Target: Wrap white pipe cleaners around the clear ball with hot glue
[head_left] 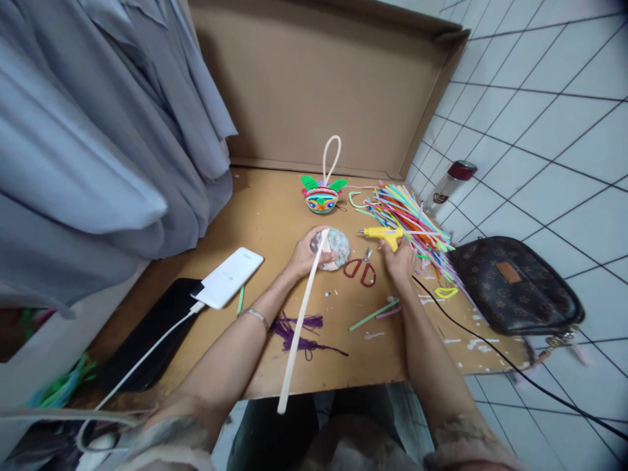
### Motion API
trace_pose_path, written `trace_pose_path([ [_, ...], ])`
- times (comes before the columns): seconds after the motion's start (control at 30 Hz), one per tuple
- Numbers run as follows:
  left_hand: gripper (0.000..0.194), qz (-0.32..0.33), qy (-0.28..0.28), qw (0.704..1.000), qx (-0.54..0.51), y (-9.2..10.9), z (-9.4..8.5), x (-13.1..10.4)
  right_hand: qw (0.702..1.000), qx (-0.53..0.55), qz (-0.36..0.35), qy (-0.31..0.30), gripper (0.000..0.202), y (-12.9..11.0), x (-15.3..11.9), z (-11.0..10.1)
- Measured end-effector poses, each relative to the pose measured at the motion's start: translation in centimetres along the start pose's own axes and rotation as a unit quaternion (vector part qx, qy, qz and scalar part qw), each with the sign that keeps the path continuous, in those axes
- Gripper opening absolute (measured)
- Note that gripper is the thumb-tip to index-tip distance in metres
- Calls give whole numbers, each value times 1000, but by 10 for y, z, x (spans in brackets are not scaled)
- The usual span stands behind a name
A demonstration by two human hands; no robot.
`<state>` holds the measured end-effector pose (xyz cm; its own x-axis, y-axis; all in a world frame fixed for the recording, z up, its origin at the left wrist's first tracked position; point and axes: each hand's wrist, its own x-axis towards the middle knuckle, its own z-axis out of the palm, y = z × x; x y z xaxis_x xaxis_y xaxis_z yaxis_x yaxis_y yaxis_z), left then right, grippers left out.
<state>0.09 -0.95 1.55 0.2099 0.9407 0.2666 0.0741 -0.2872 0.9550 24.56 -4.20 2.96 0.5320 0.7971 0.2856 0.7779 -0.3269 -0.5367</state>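
Note:
My left hand [305,254] is closed around a pale, mottled ball [339,248] above the middle of the table. From the ball a long cream pipe cleaner [300,327] sticks out toward me. My right hand [400,260] grips a yellow hot glue gun [383,234], its nozzle pointing left at the ball but apart from it. A pale glue stick shows at the gun's back. Between both hands lie scissors [362,268] with red handles. Behind the ball stands a colourful animal-face ornament [321,198] with green ears and a cream loop [331,154] on top.
A heap of coloured pipe cleaners [407,219] lies at the right, beside a brown patterned bag [515,284] and a red-capped bottle [450,183]. Purple tassels [301,332] lie near the front edge. A white phone-like device [230,277] with a cable is at left. Cardboard [324,85] stands behind.

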Motion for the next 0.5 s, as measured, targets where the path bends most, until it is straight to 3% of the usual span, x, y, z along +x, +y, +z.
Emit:
trace_pose_path([
  [0.17, 78, 8, -4, 1000, 12, -4, -1, 1, 999, -44, -10, -24, 40, -1, 1, 7],
  [0.3, 79, 36, -1, 999, 17, -12, 1, 3, 992, -105, -65, 33, 41, -8, -2, 3],
  [0.4, 77, 57, -2, 998, 29, -16, 3, 4, 972, -49, -204, 106, 46, -19, -16, 0],
  [0.5, 71, 91, 6, 993, 77, -14, 4, 2, 903, 51, -401, 148, 48, -36, -41, 1],
])
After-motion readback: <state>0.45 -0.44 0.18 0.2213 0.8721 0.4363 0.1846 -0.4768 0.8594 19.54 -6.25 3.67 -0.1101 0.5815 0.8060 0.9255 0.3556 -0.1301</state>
